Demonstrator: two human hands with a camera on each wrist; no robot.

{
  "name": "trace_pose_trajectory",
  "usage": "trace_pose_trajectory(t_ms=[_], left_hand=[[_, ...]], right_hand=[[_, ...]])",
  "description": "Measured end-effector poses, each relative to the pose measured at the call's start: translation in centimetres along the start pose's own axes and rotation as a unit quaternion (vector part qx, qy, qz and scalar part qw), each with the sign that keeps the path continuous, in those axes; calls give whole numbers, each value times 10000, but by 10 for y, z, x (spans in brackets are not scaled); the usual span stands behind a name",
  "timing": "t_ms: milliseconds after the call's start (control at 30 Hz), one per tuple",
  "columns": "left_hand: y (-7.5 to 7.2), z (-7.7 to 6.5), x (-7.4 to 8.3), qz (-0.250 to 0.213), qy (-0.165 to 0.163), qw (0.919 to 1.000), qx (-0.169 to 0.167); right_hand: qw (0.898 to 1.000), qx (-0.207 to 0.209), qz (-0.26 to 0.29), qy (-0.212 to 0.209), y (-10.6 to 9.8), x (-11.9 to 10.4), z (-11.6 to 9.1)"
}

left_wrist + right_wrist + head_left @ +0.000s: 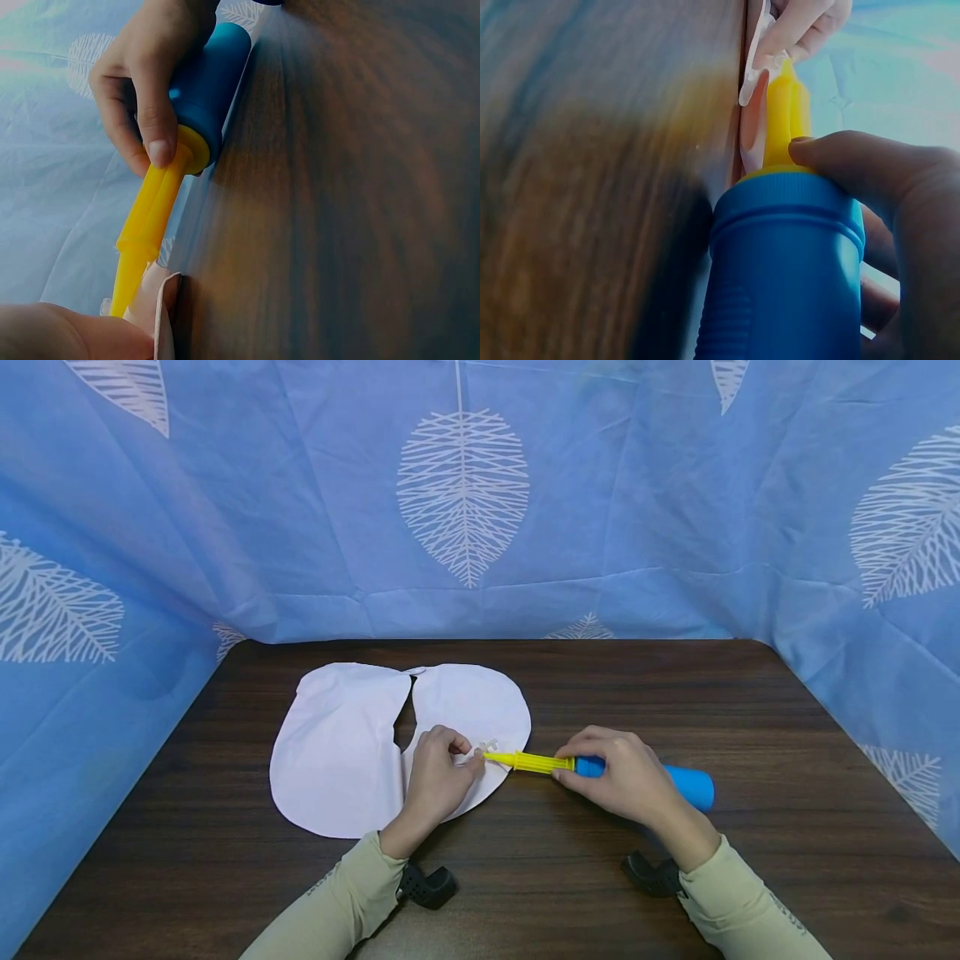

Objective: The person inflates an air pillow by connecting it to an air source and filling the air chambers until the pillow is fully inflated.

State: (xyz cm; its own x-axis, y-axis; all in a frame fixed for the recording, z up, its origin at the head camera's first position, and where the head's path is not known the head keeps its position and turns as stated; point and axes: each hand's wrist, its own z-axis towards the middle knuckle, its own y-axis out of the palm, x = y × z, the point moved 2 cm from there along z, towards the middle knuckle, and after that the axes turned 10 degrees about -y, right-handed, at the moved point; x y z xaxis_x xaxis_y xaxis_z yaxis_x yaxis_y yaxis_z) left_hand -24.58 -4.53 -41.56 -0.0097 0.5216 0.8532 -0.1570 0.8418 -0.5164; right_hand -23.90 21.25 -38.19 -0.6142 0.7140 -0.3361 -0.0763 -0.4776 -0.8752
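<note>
A flat white inflatable neck pillow (337, 752) lies on the table, two rounded lobes with a narrow gap between them. Over its right lobe, my left hand (438, 777) pinches the pillow's valve at the tip of a yellow nozzle (534, 763). A small clear piece (489, 745) of the valve shows beside the fingertips. The nozzle belongs to a blue hand pump (692, 787), which lies slanted to the right. My right hand (626, 775) grips the pump near its nozzle end. In the right wrist view, the thumb (855, 154) presses against the yellow nozzle base.
A dark wood-grain table (525, 877) carries everything. Blue curtains (585, 510) with white leaf prints hang behind it and along both sides. Black wrist cameras (429, 887) are strapped at both cuffs, close above the tabletop.
</note>
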Motion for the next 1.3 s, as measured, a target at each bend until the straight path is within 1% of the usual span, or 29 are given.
trace_pose_trajectory(t_ms=[267,533,900,1133,1300], left_hand=[[1,-1,0,34,-34,10000,15],[0,-3,0,-7,-141,9998,120],[0,-3,0,-70,-87,9998,169],[1,-3,1,24,-58,9997,225],[0,-4,0,-65,-18,9995,297]], right_hand=[[9999,-44,-71,128,0,-1,0],[9999,-66,-67,79,0,-3,1],[9999,-61,-110,85,1,-3,1],[9999,-25,-97,107,1,-4,1],[9998,-25,-102,144,1,-3,1]])
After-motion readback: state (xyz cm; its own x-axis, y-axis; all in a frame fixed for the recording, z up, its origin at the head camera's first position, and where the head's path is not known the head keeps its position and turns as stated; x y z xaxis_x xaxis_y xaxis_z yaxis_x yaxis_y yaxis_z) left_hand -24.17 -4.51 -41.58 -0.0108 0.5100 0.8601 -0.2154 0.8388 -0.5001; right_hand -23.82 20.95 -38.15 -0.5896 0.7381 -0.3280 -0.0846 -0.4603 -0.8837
